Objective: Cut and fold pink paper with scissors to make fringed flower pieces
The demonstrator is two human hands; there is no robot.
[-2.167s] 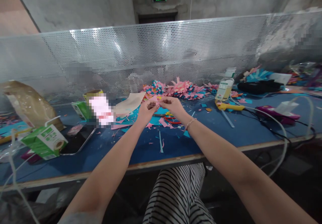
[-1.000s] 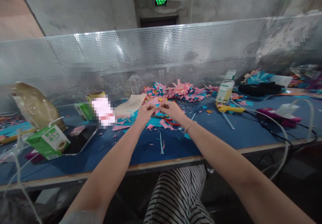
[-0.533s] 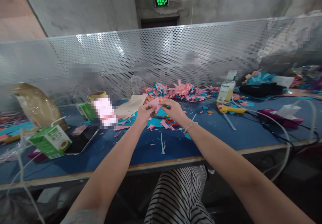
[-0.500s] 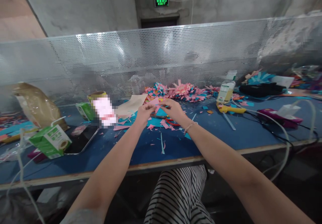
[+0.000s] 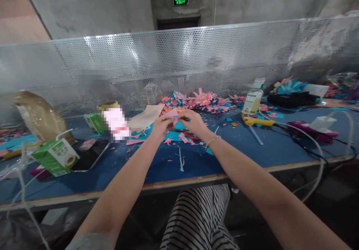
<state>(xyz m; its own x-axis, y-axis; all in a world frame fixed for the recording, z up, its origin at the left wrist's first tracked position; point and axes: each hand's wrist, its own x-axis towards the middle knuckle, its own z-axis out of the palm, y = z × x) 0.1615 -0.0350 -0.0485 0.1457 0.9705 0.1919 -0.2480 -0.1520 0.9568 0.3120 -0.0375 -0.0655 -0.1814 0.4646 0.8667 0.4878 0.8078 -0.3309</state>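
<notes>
Both my arms reach forward over the blue table (image 5: pixel 252 149). My left hand (image 5: pixel 161 126) and my right hand (image 5: pixel 193 122) meet above the table's middle, fingers pinched together on a small pink paper piece (image 5: pixel 174 116) held between them. Under the hands lie a teal paper sheet (image 5: pixel 174 134), pink scraps and red-handled scissors (image 5: pixel 193 137). Behind the hands is a heap of pink and teal fringed paper flowers (image 5: pixel 202 101). A thin bracelet is on my right wrist.
A green drink carton (image 5: pixel 54 157) and a tablet (image 5: pixel 89 154) lie at left, with a brown bag (image 5: pixel 36 117) behind. A yellow glue gun (image 5: pixel 256 121), a bottle (image 5: pixel 252 100) and white cables (image 5: pixel 316 141) are at right. A perforated metal screen (image 5: pixel 179 63) backs the table.
My hands stay together over the same spot, fingers shifting slightly on the pink paper. The view has drifted a little.
</notes>
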